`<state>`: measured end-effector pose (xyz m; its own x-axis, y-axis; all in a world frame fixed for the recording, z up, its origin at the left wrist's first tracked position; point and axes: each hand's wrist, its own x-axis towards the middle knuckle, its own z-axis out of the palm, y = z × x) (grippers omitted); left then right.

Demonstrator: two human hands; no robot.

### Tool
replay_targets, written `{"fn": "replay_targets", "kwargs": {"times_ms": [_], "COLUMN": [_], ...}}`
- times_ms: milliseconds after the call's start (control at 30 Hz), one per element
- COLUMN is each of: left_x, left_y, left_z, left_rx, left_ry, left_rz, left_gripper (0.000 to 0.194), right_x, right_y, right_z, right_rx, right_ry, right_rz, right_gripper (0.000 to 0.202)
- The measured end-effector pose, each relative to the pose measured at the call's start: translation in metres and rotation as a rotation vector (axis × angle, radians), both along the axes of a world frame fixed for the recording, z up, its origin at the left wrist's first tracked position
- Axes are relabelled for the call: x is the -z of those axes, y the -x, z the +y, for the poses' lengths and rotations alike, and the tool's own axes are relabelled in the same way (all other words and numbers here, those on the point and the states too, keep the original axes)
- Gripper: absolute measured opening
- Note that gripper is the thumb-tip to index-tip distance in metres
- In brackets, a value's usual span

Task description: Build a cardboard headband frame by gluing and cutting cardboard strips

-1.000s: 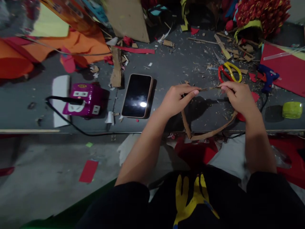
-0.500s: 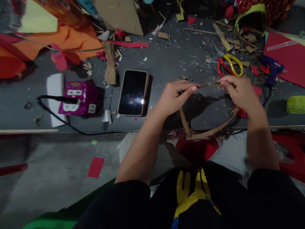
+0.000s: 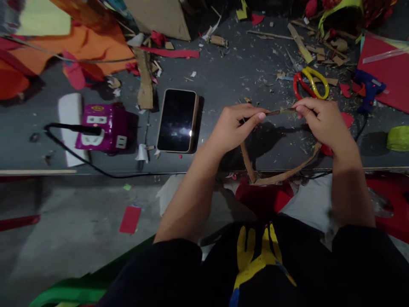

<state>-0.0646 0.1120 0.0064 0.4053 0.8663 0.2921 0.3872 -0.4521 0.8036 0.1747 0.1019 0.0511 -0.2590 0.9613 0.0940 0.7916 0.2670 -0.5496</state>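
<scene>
Between my two hands a thin brown cardboard strip (image 3: 284,175), bent into a loop, is held above the front of the grey table (image 3: 230,72). My left hand (image 3: 234,125) pinches its upper part between thumb and fingers. A short way to the right, my right hand (image 3: 321,119) pinches the same stretch of strip. The loop hangs toward me, with a sharp corner at its lower left and a curve rising to the right hand. Just beyond the right hand lie scissors (image 3: 315,83) with red and yellow handles.
A phone (image 3: 177,120) and a purple power socket block (image 3: 102,128) with a black cable lie to the left. At right are a blue glue gun (image 3: 367,91), red sheet (image 3: 383,64) and green tape roll (image 3: 398,138). Cardboard scraps (image 3: 145,79) and orange sheets (image 3: 105,47) litter the table.
The view has shifted slightly, so the table items sit a little differently in frame. Both hands keep their pinch on the cardboard strip, almost unmoved.
</scene>
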Motion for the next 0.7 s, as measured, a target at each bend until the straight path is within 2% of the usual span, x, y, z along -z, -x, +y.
{"fn": "replay_targets", "kwargs": {"times_ms": [233,700], "left_x": [-0.0001,0.0009], "left_y": [-0.0002,0.0002], "left_z": [-0.0009,-0.0010], "left_rx": [-0.007,-0.005], "left_ry": [0.005,0.003], "left_rz": [0.028,0.049], "left_gripper": [0.047,0.046], "right_x": [-0.0049,-0.0058], "right_y": [0.0016,0.0055], "right_z": [-0.0016,-0.0036], "right_rx": [0.009,0.007], "right_ry": [0.038,0.054], "right_rz": [-0.029,-0.086], "right_gripper": [0.023,0.024]}}
